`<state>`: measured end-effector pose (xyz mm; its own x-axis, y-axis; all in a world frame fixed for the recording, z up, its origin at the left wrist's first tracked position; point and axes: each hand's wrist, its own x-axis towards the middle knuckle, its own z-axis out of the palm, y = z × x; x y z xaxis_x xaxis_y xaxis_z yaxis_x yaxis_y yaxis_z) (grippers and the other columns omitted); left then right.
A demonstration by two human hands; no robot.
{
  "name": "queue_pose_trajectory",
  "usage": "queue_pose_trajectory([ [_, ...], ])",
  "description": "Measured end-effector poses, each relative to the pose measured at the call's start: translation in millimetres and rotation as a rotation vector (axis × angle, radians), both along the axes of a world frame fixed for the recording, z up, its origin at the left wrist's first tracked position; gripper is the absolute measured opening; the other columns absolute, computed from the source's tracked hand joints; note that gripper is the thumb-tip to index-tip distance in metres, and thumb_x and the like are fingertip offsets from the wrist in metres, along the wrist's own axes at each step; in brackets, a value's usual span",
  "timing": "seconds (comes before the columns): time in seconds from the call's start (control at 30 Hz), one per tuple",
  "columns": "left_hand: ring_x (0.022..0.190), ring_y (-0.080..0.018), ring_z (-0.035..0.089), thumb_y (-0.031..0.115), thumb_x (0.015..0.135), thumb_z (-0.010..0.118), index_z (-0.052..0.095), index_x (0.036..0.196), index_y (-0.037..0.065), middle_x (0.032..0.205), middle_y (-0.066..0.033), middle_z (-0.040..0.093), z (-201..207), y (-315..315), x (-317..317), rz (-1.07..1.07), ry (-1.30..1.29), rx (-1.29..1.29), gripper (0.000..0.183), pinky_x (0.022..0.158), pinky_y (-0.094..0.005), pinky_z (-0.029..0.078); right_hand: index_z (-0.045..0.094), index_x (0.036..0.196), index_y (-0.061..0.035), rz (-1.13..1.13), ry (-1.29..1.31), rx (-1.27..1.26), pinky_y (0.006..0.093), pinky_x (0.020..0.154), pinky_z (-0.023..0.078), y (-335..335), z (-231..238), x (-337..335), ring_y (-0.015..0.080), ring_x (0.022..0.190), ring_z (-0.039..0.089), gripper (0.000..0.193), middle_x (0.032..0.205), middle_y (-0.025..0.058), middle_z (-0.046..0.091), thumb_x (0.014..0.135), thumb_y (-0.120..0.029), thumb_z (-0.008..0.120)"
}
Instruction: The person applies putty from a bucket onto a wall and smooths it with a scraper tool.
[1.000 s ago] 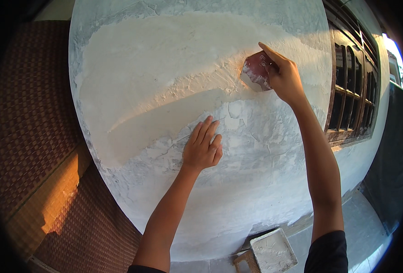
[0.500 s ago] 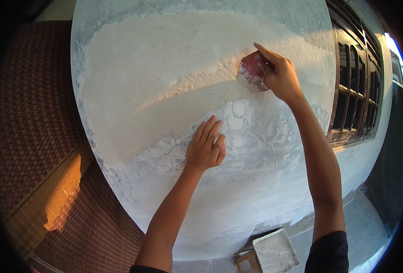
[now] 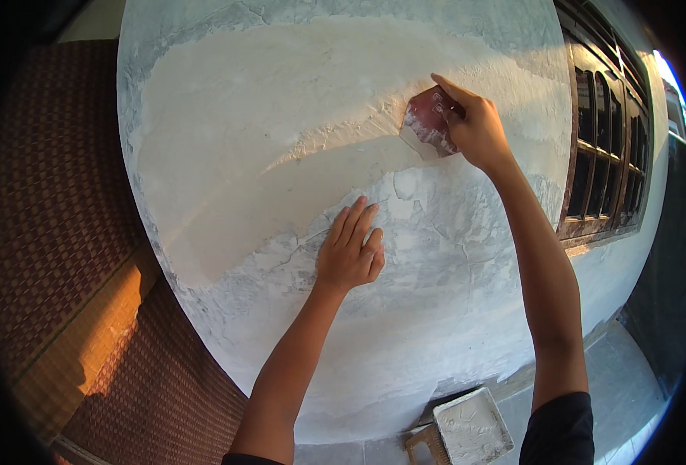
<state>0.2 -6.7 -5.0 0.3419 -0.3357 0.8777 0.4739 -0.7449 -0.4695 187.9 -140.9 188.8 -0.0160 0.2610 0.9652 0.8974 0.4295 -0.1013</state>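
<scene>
In my right hand (image 3: 481, 132) is a dark red putty scraper (image 3: 430, 116) with white paste smeared across its face. The fingers grip its right side, and its lower left edge lies against the wall. Cream-coloured putty (image 3: 227, 101) covers a broad band of the wall, with a rough ridge running left from the scraper. My left hand (image 3: 349, 246) rests on the patchy grey-white wall (image 3: 436, 310) lower and to the left, fingers stretched out and holding nothing.
At the wall's foot stands a square tray (image 3: 473, 428) of white putty beside a tan slotted object (image 3: 427, 447). A brown wooden window (image 3: 603, 147) with dark panes is set in at the right. Woven brown matting (image 3: 56, 155) hangs along the left.
The scraper and both hands are in nearly the same place. The view has shifted very slightly.
</scene>
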Motion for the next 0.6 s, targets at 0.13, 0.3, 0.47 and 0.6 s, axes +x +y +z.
queue_pose_trajectory([
  [0.13,0.132,-0.0391,0.047,0.020,0.089,0.050,0.043,0.111,0.009,0.133,-0.0194,0.053,-0.9,1.5,-3.1,0.015,-0.002,-0.007,0.025,0.111,-0.0506,0.034,0.058,0.133,-0.0066,0.070,0.074,-0.065,0.0378,0.090,0.051,-6.3,-0.5,-7.4,0.0327,0.098,0.068,0.056,0.110,0.0238,0.068,0.079,0.006,0.050],
  [0.3,0.132,-0.0392,0.047,0.019,0.088,0.050,0.044,0.111,0.009,0.133,-0.0194,0.053,0.1,-0.8,-0.4,-0.004,-0.003,0.001,0.026,0.111,-0.0503,0.034,0.058,0.135,-0.0078,0.053,0.182,-0.023,0.0357,0.087,0.051,-0.5,3.5,17.2,0.0288,0.095,0.069,0.057,0.109,0.0215,0.070,0.080,0.005,0.051],
  [0.47,0.132,-0.0394,0.047,0.019,0.088,0.051,0.044,0.111,0.008,0.133,-0.0197,0.053,-1.7,0.7,-4.0,0.006,0.001,-0.006,0.026,0.110,-0.0503,0.035,0.059,0.133,-0.0064,0.062,-0.001,-0.036,0.0353,0.088,0.051,3.9,-16.1,8.5,0.0248,0.094,0.069,0.055,0.108,0.0214,0.070,0.079,0.004,0.052],
  [0.6,0.131,-0.0397,0.047,0.019,0.088,0.051,0.045,0.111,0.008,0.133,-0.0199,0.053,-0.1,0.5,-0.9,-0.008,-0.007,0.007,0.026,0.110,-0.0506,0.035,0.059,0.133,-0.0063,0.105,0.230,0.032,0.0333,0.082,0.052,1.8,-14.9,32.0,0.0191,0.088,0.068,0.055,0.101,0.0185,0.071,0.079,0.005,0.052],
])
